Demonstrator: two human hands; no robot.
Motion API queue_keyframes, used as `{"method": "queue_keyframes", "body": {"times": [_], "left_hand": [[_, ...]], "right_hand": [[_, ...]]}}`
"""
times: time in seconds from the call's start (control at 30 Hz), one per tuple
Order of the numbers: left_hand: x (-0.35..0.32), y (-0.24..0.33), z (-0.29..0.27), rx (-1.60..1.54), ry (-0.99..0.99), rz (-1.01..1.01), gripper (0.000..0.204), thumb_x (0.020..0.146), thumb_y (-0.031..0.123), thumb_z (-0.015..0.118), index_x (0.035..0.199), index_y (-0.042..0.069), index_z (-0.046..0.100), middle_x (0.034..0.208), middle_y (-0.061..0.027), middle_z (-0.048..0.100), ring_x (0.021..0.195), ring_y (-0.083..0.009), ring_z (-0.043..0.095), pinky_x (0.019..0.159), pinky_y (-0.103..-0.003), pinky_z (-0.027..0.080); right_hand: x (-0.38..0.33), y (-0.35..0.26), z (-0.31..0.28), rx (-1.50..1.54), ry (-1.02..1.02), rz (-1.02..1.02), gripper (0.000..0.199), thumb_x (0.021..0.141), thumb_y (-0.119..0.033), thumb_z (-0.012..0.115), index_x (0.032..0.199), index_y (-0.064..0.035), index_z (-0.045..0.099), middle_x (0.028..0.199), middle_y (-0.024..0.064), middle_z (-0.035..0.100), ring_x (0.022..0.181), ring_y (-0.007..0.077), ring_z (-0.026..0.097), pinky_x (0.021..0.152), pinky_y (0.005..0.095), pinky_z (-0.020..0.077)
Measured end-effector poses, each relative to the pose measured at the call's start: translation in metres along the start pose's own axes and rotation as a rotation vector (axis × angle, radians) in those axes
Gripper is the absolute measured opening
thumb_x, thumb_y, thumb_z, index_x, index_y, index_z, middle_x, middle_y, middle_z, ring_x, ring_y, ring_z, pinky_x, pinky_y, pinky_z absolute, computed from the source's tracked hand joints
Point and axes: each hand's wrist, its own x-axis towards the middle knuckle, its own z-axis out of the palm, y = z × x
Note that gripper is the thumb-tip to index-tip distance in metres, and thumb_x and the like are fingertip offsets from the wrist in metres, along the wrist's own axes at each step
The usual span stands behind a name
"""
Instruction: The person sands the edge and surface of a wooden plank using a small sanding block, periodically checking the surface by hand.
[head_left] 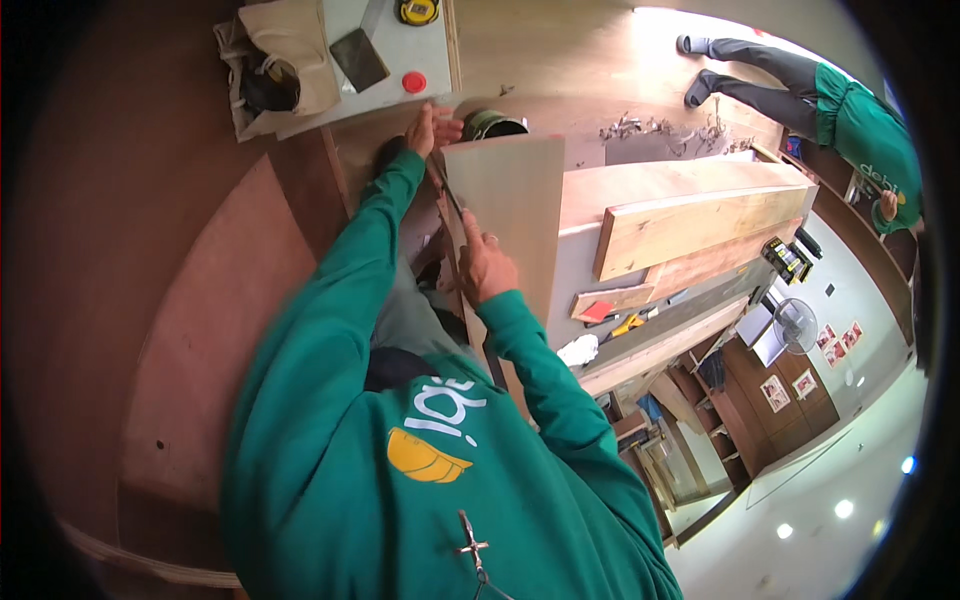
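A pale flat wooden board (515, 205) stretches down the middle of the view, in front of my hands. My right hand (487, 268) is closed around a slim dark tool (453, 198) whose exact kind I cannot make out. Its thin length lies along the board's left edge, pointing toward my other hand. At the board's upper left corner, my left hand (433, 130) has its fingers stretched out and holds nothing visible. A round dark tin (493, 124) sits just beyond that corner, partly hidden by the board.
Right of the board, a bench bears a thick plank (705, 225), a red piece (597, 311) and a yellow-handled tool (628, 324). A white table (352, 104) holds a yellow tape measure (418, 11) and cloth bag (295, 60). Another person (860, 140) is at upper right.
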Motion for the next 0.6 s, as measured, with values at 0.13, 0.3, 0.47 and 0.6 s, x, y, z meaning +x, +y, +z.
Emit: {"method": "queue_keyframes", "body": {"times": [0.13,0.3,0.47,0.6], "left_hand": [[0.011,0.005,-0.009,0.113,0.013,-0.023,0.077,0.093,0.067,0.017,0.127,0.006,0.05,0.105,-0.0133,0.066,0.09,-0.0192,0.064,0.081,-0.032,0.05],[-0.011,-0.022,0.009,-0.006,0.017,0.067,0.076,0.093,0.066,0.02,0.127,0.005,0.048,0.105,-0.014,0.065,0.093,-0.0221,0.064,0.084,-0.035,0.05],[0.015,-0.03,-0.007,-0.044,0.03,0.02,0.076,0.093,0.066,0.022,0.125,0.002,0.049,0.107,-0.0162,0.064,0.092,-0.0239,0.064,0.086,-0.038,0.051],[0.009,-0.049,0.006,-0.123,0.096,0.098,0.077,0.093,0.066,0.022,0.124,0.002,0.049,0.104,-0.0162,0.065,0.095,-0.0258,0.063,0.087,-0.039,0.05]], "right_hand": [[0.005,0.009,0.004,-0.003,0.036,-0.082,0.062,0.089,-0.018,0.047,0.146,-0.0239,0.024,0.109,0.0238,0.054,0.09,0.046,0.059,0.077,0.0534,0.0479],[-0.018,0.014,0.013,0.062,0.01,0.017,0.064,0.087,-0.016,0.048,0.146,-0.0247,0.023,0.109,0.0244,0.054,0.089,0.0467,0.059,0.076,0.0543,0.0478],[-0.008,0.021,0.016,0.059,0.086,-0.083,0.064,0.086,-0.015,0.049,0.145,-0.0215,0.025,0.108,0.0253,0.054,0.086,0.0467,0.06,0.074,0.0538,0.0485],[-0.026,0.023,0.016,0.081,0.008,-0.014,0.064,0.086,-0.014,0.049,0.145,-0.0207,0.024,0.107,0.0258,0.054,0.085,0.0466,0.06,0.073,0.0535,0.0487]]}}
